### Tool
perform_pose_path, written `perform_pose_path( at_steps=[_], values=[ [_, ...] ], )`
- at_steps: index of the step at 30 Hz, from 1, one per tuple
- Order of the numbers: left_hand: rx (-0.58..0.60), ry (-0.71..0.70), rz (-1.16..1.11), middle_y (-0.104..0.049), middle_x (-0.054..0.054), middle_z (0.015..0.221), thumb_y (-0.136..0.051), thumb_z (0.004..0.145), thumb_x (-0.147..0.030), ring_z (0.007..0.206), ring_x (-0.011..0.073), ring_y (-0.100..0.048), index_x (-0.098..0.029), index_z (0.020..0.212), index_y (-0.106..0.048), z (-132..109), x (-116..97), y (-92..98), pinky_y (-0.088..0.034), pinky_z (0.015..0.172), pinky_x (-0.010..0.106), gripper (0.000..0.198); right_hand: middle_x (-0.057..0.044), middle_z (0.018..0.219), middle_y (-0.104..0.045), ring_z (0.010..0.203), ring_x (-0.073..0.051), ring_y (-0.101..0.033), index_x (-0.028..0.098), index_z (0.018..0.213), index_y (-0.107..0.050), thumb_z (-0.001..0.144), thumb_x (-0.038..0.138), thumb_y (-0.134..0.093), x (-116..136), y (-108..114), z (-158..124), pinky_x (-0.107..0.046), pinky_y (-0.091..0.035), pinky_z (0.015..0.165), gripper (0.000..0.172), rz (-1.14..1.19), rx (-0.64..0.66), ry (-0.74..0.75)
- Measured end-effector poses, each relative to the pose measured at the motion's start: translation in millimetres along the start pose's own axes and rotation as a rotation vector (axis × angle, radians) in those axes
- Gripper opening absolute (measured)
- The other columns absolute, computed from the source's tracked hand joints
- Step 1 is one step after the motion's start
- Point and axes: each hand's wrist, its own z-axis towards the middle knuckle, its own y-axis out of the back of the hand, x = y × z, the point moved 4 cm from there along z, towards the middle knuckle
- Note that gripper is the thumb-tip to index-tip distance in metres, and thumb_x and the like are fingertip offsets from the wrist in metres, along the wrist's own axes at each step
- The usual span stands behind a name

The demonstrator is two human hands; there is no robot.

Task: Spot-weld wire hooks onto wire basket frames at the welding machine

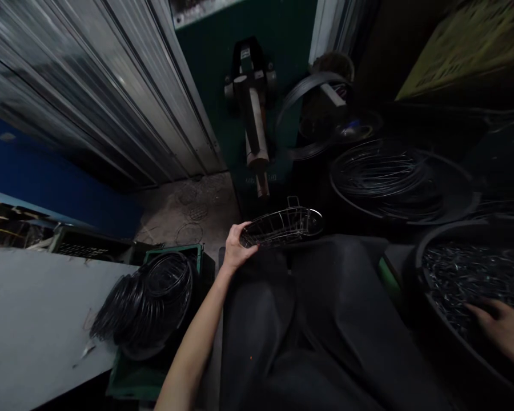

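My left hand [237,249] grips the left end of a wire basket [282,226], a long, narrow frame of thin metal wire with a small loop at its top. The basket is just beyond my dark apron [278,308], below the tip of a green machine's arm [257,125]. Off to the right, my right hand [503,331] reaches into a black tub [424,251] of small, shiny metal pieces [475,274]. Its visible fingers are apart, and I make out nothing between them; the rest of that hand is dark and blurred.
A wide bowl [466,197] of coiled wire stands ahead to the right. At left, black wire rings [149,297] are heaped over a green crate [128,377] beside a pale tabletop [38,319]. Corrugated metal sheeting [111,74] and a yellow crate [466,51] stand behind.
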Motion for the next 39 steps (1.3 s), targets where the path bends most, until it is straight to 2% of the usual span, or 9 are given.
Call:
perform_pose_path(
  at_steps=[3, 5, 8, 12, 16, 20, 29, 33, 39],
  values=[
    [0.065, 0.073, -0.07, -0.056, 0.003, 0.1, -0.072, 0.062, -0.023, 0.089, 0.0164, -0.056, -0.022, 0.118, -0.05, -12.1, -5.7, -0.6, -0.048, 0.081, 0.03, 0.06, -0.034, 0.078, -0.054, 0.082, -0.039, -0.059, 0.026, 0.088, -0.067, 0.061, 0.072, -0.031, 43.0, 25.5, -21.2, -0.047, -0.031, 0.054, 0.064, 0.051, -0.045, -0.045],
    [0.092, 0.086, -0.108, -0.056, 0.003, 0.101, -0.073, 0.063, -0.024, 0.088, 0.0157, -0.057, -0.022, 0.119, -0.05, -12.6, -8.2, 0.0, -0.049, 0.081, 0.03, 0.061, -0.032, 0.09, -0.057, 0.093, -0.037, -0.058, 0.024, 0.096, -0.067, 0.066, 0.072, -0.03, 97.7, 52.3, -31.4, -0.049, -0.038, 0.063, 0.068, 0.142, -0.169, 0.135],
    [0.1, 0.051, -0.134, -0.056, 0.003, 0.1, -0.074, 0.063, -0.024, 0.089, 0.0157, -0.057, -0.023, 0.118, -0.051, -4.9, -11.3, 3.6, -0.048, 0.082, 0.03, 0.06, -0.018, 0.101, -0.064, 0.096, -0.027, -0.06, 0.026, 0.095, -0.067, 0.077, 0.06, -0.038, 198.7, 86.0, -36.3, -0.04, -0.044, 0.083, 0.048, 0.357, -0.207, 0.453],
    [0.102, 0.005, -0.153, -0.056, 0.004, 0.099, -0.074, 0.062, -0.024, 0.089, 0.0163, -0.057, -0.022, 0.116, -0.053, 6.6, -10.1, 9.3, -0.048, 0.083, 0.031, 0.058, -0.009, 0.112, -0.064, 0.106, -0.024, -0.057, 0.021, 0.109, -0.064, 0.083, 0.045, -0.043, 327.4, 97.3, -32.2, -0.04, -0.042, 0.095, 0.042, 0.542, -0.041, 0.761],
    [0.071, -0.016, -0.149, -0.056, 0.004, 0.1, -0.074, 0.062, -0.023, 0.092, 0.0174, -0.057, -0.022, 0.115, -0.054, 15.9, 0.2, 12.8, -0.048, 0.085, 0.032, 0.057, -0.004, 0.11, -0.066, 0.103, -0.023, -0.059, 0.023, 0.108, -0.066, 0.083, 0.044, -0.046, 406.9, 75.6, -28.3, -0.04, -0.043, 0.093, 0.038, 0.604, 0.231, 0.846],
    [0.063, -0.026, -0.193, -0.057, 0.005, 0.104, -0.075, 0.062, -0.023, 0.096, 0.0187, -0.057, -0.022, 0.116, -0.054, 28.3, 18.6, 10.7, -0.047, 0.088, 0.035, 0.058, -0.002, 0.092, -0.071, 0.086, -0.02, -0.064, 0.022, 0.091, -0.071, 0.082, 0.043, -0.051, 434.6, 64.5, -22.2, -0.034, -0.047, 0.082, 0.031, 0.668, 0.255, 0.811],
    [0.088, 0.053, -0.363, -0.058, 0.007, 0.11, -0.079, 0.06, -0.03, 0.097, 0.0178, -0.059, -0.021, 0.119, -0.053, 51.6, 46.1, 4.4, -0.048, 0.09, 0.034, 0.065, -0.002, 0.084, -0.071, 0.079, -0.019, -0.064, 0.02, 0.085, -0.072, 0.08, 0.04, -0.052, 466.9, 72.8, -4.7, -0.03, -0.045, 0.073, 0.028, 0.586, 0.184, 0.854],
    [0.142, 0.099, -0.406, -0.059, 0.006, 0.109, -0.079, 0.06, -0.03, 0.094, 0.0168, -0.06, -0.022, 0.121, -0.051, 47.1, 46.0, 1.5, -0.05, 0.086, 0.031, 0.068, -0.001, 0.079, -0.071, 0.073, -0.018, -0.063, 0.021, 0.083, -0.072, 0.079, 0.042, -0.054, 465.9, 72.1, -3.6, -0.029, -0.045, 0.066, 0.029, 0.522, 0.225, 0.869],
    [0.12, 0.081, -0.436, -0.059, 0.007, 0.11, -0.079, 0.059, -0.029, 0.102, 0.0201, -0.06, -0.021, 0.116, -0.054, 39.4, 49.3, -1.6, -0.048, 0.093, 0.035, 0.063, -0.002, 0.085, -0.071, 0.077, -0.02, -0.064, 0.022, 0.086, -0.071, 0.08, 0.044, -0.053, 453.0, 67.5, -13.8, -0.031, -0.047, 0.071, 0.03, 0.593, 0.219, 0.851]
  ],
)
